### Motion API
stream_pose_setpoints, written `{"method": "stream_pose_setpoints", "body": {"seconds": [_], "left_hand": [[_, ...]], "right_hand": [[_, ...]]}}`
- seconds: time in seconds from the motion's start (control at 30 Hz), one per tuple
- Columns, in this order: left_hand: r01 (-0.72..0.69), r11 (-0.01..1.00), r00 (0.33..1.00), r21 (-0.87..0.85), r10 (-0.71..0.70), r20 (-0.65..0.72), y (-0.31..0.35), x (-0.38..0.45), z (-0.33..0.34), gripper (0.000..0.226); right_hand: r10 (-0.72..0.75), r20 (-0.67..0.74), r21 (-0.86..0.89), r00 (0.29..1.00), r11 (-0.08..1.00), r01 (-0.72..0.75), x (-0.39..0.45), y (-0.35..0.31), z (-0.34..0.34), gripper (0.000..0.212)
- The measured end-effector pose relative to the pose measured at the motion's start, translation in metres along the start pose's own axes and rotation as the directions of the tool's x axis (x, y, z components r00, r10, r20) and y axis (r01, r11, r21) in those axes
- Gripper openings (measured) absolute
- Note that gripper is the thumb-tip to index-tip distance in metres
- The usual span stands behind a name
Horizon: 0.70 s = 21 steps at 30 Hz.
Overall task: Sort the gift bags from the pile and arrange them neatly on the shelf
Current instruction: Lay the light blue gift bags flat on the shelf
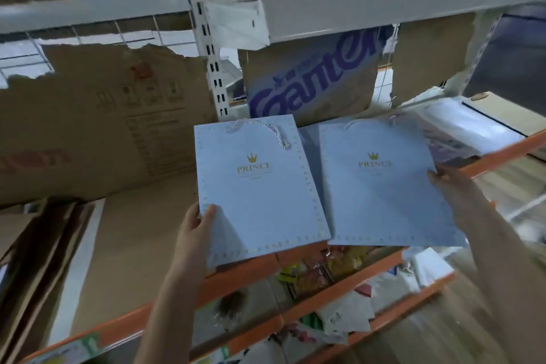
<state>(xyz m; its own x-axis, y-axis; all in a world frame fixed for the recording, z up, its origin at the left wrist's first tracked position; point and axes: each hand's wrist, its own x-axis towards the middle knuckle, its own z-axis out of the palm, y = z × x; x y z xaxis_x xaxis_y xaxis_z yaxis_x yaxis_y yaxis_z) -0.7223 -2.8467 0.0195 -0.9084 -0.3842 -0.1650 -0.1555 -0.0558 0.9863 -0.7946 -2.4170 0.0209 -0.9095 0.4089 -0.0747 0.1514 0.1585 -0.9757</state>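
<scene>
Two flat pale-blue gift bags lie side by side on the shelf, their near ends jutting over its orange front edge. The left hand pinches the near-left corner of the left bag, thumb on top. The right hand holds the right edge of the right bag, thumb on its face (this bag is blurred). Both bags show a gold crown and "PRINCE". Cardboard boxes stand behind, at the far side of the shelf.

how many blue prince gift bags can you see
2: the left gift bag held by the left hand, the right gift bag by the right hand. More may lie hidden beneath.
</scene>
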Motion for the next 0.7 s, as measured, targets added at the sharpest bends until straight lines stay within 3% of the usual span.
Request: {"method": "stream_pose_setpoints", "body": {"seconds": [0.03,0.1,0.17,0.5,0.57,0.63,0.7], "left_hand": [[-0.009,1.0,1.0,0.005,0.009,-0.023,-0.002,0.008,0.009,0.02],[-0.038,0.999,0.997,0.03,0.04,-0.063,-0.006,0.021,0.026,0.022],[-0.059,0.994,0.993,0.088,0.068,-0.1,-0.009,0.028,0.039,0.022],[-0.068,0.899,0.938,0.434,0.206,-0.279,-0.022,0.042,0.056,0.034],[-0.063,0.844,0.909,0.533,0.269,-0.319,-0.028,0.041,0.059,0.052],[-0.011,0.788,0.896,0.616,0.281,-0.344,-0.034,0.039,0.061,0.059],[0.065,0.763,0.887,0.643,0.251,-0.387,-0.037,0.037,0.065,0.056]], "right_hand": [[0.032,0.015,-0.031,0.999,0.999,-0.031,0.005,-0.011,0.003,0.077],[0.042,0.04,-0.064,0.998,0.997,-0.039,0.019,-0.032,0.012,0.049],[0.009,0.035,-0.133,0.999,0.991,-0.004,0.042,-0.043,0.017,0.037],[-0.057,0.207,-0.359,0.977,0.924,0.13,0.137,-0.044,0.053,0.029],[-0.082,0.267,-0.383,0.96,0.906,0.183,0.143,-0.039,0.062,0.03],[-0.066,0.33,-0.381,0.942,0.903,0.197,0.141,-0.035,0.07,0.03],[-0.054,0.365,-0.415,0.929,0.884,0.215,0.147,-0.022,0.073,0.044]]}}
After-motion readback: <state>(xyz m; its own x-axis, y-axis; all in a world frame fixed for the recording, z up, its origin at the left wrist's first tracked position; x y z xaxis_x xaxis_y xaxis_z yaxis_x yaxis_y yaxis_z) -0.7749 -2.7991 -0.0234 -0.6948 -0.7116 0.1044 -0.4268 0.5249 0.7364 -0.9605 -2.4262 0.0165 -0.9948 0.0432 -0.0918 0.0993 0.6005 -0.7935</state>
